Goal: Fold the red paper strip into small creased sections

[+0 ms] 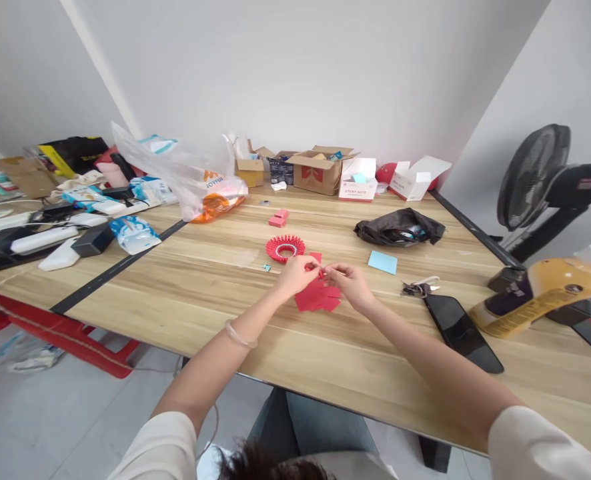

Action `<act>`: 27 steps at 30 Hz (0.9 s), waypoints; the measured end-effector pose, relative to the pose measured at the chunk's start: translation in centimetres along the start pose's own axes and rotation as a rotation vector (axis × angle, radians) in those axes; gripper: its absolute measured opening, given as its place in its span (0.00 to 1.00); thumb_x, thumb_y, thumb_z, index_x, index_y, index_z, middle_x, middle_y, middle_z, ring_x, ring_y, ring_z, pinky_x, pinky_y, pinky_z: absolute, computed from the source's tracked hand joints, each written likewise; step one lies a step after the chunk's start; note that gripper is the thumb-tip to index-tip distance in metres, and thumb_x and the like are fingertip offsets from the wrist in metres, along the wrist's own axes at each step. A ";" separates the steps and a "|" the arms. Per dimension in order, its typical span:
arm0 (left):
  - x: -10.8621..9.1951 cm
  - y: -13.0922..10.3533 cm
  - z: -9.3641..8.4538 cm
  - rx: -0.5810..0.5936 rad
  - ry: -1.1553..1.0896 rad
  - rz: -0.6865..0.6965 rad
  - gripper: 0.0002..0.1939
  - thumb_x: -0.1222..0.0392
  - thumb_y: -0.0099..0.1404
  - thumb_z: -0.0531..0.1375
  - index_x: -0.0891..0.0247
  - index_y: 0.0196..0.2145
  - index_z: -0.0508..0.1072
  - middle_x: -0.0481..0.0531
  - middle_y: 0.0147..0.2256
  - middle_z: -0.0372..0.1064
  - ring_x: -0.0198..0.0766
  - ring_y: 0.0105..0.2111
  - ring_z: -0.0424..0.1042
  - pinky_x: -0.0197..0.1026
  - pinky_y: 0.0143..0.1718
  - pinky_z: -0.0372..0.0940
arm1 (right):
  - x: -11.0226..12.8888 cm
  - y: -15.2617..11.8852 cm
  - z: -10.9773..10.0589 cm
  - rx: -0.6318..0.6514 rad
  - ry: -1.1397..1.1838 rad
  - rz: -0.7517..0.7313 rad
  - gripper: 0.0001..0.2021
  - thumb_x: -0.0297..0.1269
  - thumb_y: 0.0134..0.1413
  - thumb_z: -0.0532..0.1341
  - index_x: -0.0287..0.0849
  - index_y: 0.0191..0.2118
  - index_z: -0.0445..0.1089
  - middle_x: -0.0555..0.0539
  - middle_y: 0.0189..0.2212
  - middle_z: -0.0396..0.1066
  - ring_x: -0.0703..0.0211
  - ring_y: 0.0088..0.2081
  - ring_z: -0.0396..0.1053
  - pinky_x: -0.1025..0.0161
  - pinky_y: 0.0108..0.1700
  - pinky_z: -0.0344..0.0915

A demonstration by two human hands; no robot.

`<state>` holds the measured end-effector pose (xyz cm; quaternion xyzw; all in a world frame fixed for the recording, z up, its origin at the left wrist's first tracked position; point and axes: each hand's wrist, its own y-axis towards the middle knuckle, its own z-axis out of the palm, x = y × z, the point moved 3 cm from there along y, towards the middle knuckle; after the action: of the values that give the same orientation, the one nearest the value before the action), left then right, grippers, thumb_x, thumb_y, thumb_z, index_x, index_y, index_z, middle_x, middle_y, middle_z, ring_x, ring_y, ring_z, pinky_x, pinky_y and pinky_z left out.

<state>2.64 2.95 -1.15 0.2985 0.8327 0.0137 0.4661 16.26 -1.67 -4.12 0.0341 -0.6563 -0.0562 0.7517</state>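
Observation:
My left hand (pixel 298 275) and my right hand (pixel 348 281) meet over the middle of the table, their fingertips pinching a small red paper piece (pixel 321 273) between them. Beneath them lie flat red paper pieces (pixel 315 297). Just behind my left hand sits a ring of folded red paper (pixel 285 249) with a pale inner edge and an open centre. Farther back are small stacks of pinkish-red paper (pixel 278 218). A tiny teal piece (pixel 267 267) rests near the ring.
Light blue paper (pixel 382 262), a black bag (pixel 399 228), keys (pixel 420 287), a phone (pixel 461 332) and a yellow bottle (pixel 540 297) lie rightward. Boxes (pixel 317 175) line the wall. A plastic bag (pixel 195 180) and clutter stand left; a fan (pixel 534 177) is far right.

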 end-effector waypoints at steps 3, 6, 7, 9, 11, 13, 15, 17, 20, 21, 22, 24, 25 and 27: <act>-0.1 -0.4 0.5 0.026 -0.027 -0.016 0.06 0.62 0.54 0.60 0.65 0.26 0.77 0.52 0.26 0.74 0.37 0.28 0.70 0.36 0.31 0.63 | -1.2 -0.7 -0.5 0.013 0.184 0.115 0.16 0.39 0.34 0.70 0.41 0.33 0.70 0.49 0.26 0.74 0.63 0.26 0.71 0.65 0.31 0.69; 0.5 -1.2 0.7 0.021 -0.055 -0.070 0.05 0.62 0.51 0.62 0.66 0.23 0.76 0.52 0.24 0.74 0.36 0.26 0.70 0.35 0.29 0.62 | -2.2 -1.2 -0.4 0.040 0.237 0.156 0.17 0.38 0.35 0.71 0.41 0.35 0.71 0.49 0.26 0.74 0.64 0.26 0.71 0.68 0.29 0.67; 0.9 -1.5 0.7 0.016 -0.066 -0.090 0.05 0.62 0.51 0.62 0.67 0.23 0.76 0.52 0.23 0.73 0.36 0.25 0.70 0.35 0.27 0.61 | -2.5 -1.3 -0.3 0.052 0.238 0.169 0.16 0.38 0.36 0.71 0.40 0.34 0.71 0.49 0.25 0.74 0.65 0.25 0.71 0.68 0.29 0.67; 1.6 -2.1 0.8 0.013 -0.097 -0.127 0.08 0.59 0.51 0.63 0.68 0.23 0.75 0.53 0.22 0.73 0.35 0.23 0.68 0.34 0.24 0.60 | -2.8 -1.4 -0.1 0.079 0.234 0.190 0.14 0.38 0.36 0.70 0.39 0.32 0.72 0.49 0.25 0.74 0.66 0.24 0.70 0.68 0.28 0.66; 2.2 -2.5 0.9 0.039 -0.141 -0.160 0.12 0.55 0.53 0.62 0.70 0.25 0.76 0.52 0.21 0.72 0.32 0.19 0.65 0.34 0.21 0.58 | -3.0 -1.4 0.0 0.086 0.238 0.193 0.14 0.38 0.36 0.71 0.40 0.32 0.72 0.49 0.23 0.74 0.66 0.24 0.70 0.69 0.27 0.66; 2.5 -2.8 0.9 0.077 -0.185 -0.181 0.13 0.54 0.54 0.61 0.70 0.28 0.76 0.52 0.21 0.71 0.29 0.16 0.61 0.33 0.19 0.56 | -3.1 -1.4 0.1 0.104 0.231 0.208 0.14 0.38 0.36 0.71 0.40 0.31 0.72 0.48 0.24 0.74 0.66 0.24 0.70 0.69 0.28 0.65; 2.6 -3.0 0.7 0.113 -0.218 -0.187 0.13 0.54 0.55 0.60 0.69 0.29 0.76 0.51 0.21 0.71 0.28 0.15 0.60 0.32 0.18 0.55 | -3.2 -1.3 0.1 0.113 0.224 0.214 0.13 0.38 0.37 0.70 0.40 0.31 0.72 0.48 0.24 0.74 0.65 0.24 0.70 0.68 0.28 0.66; 2.5 -3.0 0.4 0.136 -0.234 -0.189 0.15 0.51 0.56 0.59 0.68 0.28 0.76 0.49 0.18 0.68 0.28 0.16 0.60 0.32 0.19 0.55 | -3.3 -1.3 0.0 0.107 0.220 0.214 0.13 0.38 0.37 0.70 0.40 0.31 0.71 0.48 0.23 0.74 0.64 0.24 0.70 0.67 0.27 0.66; 2.3 -3.0 -0.4 0.130 -0.236 -0.201 0.19 0.47 0.57 0.59 0.68 0.28 0.77 0.47 0.15 0.63 0.29 0.16 0.60 0.32 0.19 0.53 | -3.4 -1.2 -0.2 0.092 0.224 0.208 0.12 0.38 0.38 0.70 0.41 0.31 0.71 0.49 0.22 0.73 0.64 0.23 0.70 0.67 0.26 0.66; 2.3 -3.0 -0.6 0.135 -0.248 -0.197 0.18 0.47 0.55 0.60 0.68 0.29 0.77 0.49 0.17 0.66 0.29 0.17 0.60 0.32 0.19 0.54 | -3.5 -1.2 -0.2 0.088 0.229 0.205 0.12 0.38 0.38 0.70 0.41 0.31 0.70 0.49 0.22 0.73 0.64 0.23 0.70 0.67 0.27 0.66; 2.2 -3.0 -0.7 0.144 -0.268 -0.193 0.18 0.48 0.55 0.61 0.68 0.30 0.77 0.50 0.21 0.69 0.28 0.17 0.60 0.32 0.19 0.55 | -3.5 -1.2 -0.3 0.083 0.232 0.202 0.12 0.38 0.38 0.70 0.41 0.31 0.70 0.48 0.22 0.73 0.64 0.24 0.70 0.67 0.27 0.66; 2.1 -3.0 -0.8 0.163 -0.282 -0.195 0.17 0.49 0.54 0.62 0.68 0.30 0.77 0.52 0.24 0.72 0.28 0.18 0.61 0.33 0.20 0.57 | -3.6 -1.2 -0.3 0.073 0.229 0.201 0.12 0.38 0.38 0.70 0.41 0.31 0.70 0.48 0.23 0.73 0.64 0.24 0.70 0.67 0.27 0.66; 2.1 -3.0 -0.7 0.171 -0.283 -0.194 0.16 0.50 0.54 0.62 0.68 0.31 0.77 0.53 0.24 0.72 0.29 0.18 0.61 0.33 0.21 0.57 | -3.6 -1.2 -0.4 0.067 0.224 0.201 0.13 0.38 0.38 0.70 0.41 0.31 0.70 0.48 0.23 0.73 0.63 0.24 0.70 0.67 0.27 0.66; 2.1 -3.0 -0.6 0.182 -0.282 -0.190 0.15 0.51 0.54 0.62 0.68 0.30 0.77 0.53 0.24 0.72 0.29 0.18 0.61 0.33 0.21 0.58 | -3.6 -1.2 -0.4 0.059 0.213 0.202 0.13 0.39 0.38 0.70 0.41 0.32 0.70 0.48 0.24 0.74 0.63 0.24 0.70 0.66 0.27 0.66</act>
<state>-0.09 1.76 -3.30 0.2586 0.7813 -0.1476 0.5485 16.13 -2.43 -7.90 -0.0043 -0.5741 0.0429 0.8176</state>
